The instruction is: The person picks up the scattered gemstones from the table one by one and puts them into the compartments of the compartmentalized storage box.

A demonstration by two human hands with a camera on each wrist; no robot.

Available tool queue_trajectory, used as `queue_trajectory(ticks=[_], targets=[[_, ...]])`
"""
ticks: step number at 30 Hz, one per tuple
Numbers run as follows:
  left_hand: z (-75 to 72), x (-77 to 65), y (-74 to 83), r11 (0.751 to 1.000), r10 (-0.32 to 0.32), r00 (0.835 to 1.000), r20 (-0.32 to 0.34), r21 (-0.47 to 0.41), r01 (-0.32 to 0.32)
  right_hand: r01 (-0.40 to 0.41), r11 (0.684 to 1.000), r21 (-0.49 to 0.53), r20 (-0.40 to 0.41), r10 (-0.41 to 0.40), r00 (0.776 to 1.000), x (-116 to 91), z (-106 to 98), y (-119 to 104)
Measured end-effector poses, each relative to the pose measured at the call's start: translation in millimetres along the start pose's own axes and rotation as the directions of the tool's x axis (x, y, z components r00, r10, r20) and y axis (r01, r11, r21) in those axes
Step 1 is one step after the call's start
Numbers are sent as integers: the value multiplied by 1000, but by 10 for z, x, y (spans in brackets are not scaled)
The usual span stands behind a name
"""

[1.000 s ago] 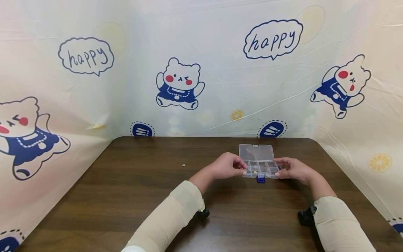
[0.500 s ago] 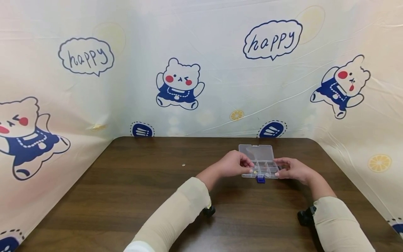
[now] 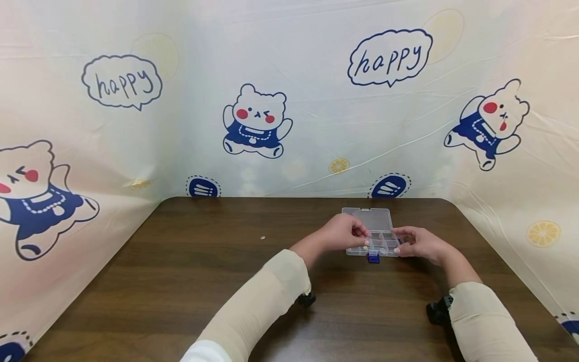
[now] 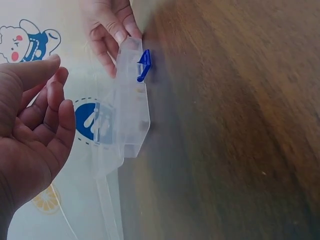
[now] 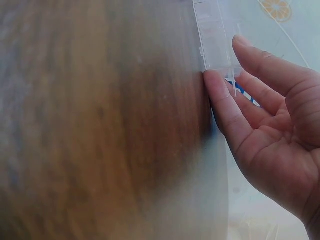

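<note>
A clear plastic compartment box point(image 3: 380, 249) lies on the table with its lid point(image 3: 377, 219) folded back and its blue latch point(image 3: 373, 258) hanging at the front. A small yellow piece point(image 3: 365, 247) shows in a front compartment. My left hand point(image 3: 341, 233) is over the box's left compartments, fingers bent, thumb tip close to the index fingertip. The left wrist view shows the left hand point(image 4: 37, 117) beside the box point(image 4: 132, 107); I cannot tell if something small is between the fingertips. My right hand point(image 3: 420, 244) holds the box's right end between thumb and fingers.
A small pale piece point(image 3: 263, 237) lies on the brown wood table point(image 3: 181, 281), left of the box. Behind the table hangs a printed cloth point(image 3: 312, 100) with bears. Black wrist cameras point(image 3: 439, 311) sit under both sleeves.
My left hand has moved to the right, from the box's left edge to above its compartments. The right hand has kept its hold on the right end, and the box has stayed put.
</note>
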State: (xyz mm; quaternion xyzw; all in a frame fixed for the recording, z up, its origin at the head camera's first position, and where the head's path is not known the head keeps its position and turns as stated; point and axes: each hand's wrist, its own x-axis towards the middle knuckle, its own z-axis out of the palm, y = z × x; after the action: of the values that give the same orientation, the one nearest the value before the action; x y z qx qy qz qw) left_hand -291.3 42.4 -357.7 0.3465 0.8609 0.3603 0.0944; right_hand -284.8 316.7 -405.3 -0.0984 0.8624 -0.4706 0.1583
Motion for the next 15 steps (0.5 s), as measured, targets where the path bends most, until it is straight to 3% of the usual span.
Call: queue_trajectory(ticks=[15], targets=[[116,285,117,989,65,998,12,134,-66,28,1000,6,10,-28,1000,-14,-9,-3]])
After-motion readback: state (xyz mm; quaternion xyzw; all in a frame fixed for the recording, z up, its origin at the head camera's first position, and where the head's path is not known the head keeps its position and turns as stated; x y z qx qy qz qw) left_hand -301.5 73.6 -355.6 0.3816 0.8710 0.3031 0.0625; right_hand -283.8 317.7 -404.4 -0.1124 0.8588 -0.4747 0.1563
